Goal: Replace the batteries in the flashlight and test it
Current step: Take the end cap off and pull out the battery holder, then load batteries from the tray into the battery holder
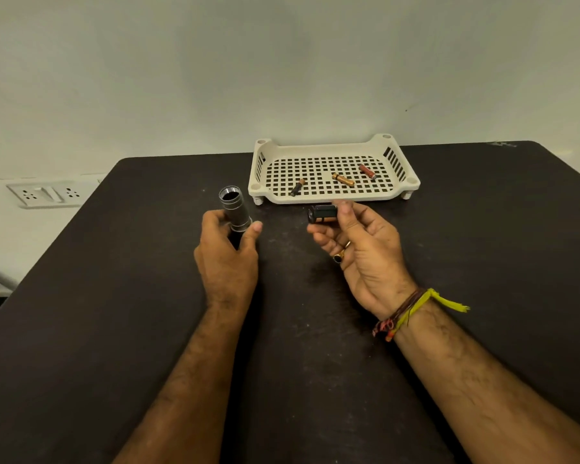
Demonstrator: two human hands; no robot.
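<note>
My left hand (pixel 226 252) grips a dark flashlight (pixel 234 208) by its body, the open silver end pointing up and away from me. Its lower barrel is hidden in my fist. To the right, my right hand (pixel 359 249) pinches a black cylindrical battery holder (pixel 322 214) with copper-striped cells between thumb and fingertips, lying sideways just above the table. The two hands are apart, roughly a hand's width. Behind them a white perforated tray (pixel 332 197) holds three loose batteries: a black one (pixel 297 187), a gold one (pixel 343 179) and a red one (pixel 367 171).
The dark table (pixel 148 296) ends at a pale wall behind the tray. A white wall socket plate (pixel 47 194) sits off the table's left edge. Thread bands circle my right wrist.
</note>
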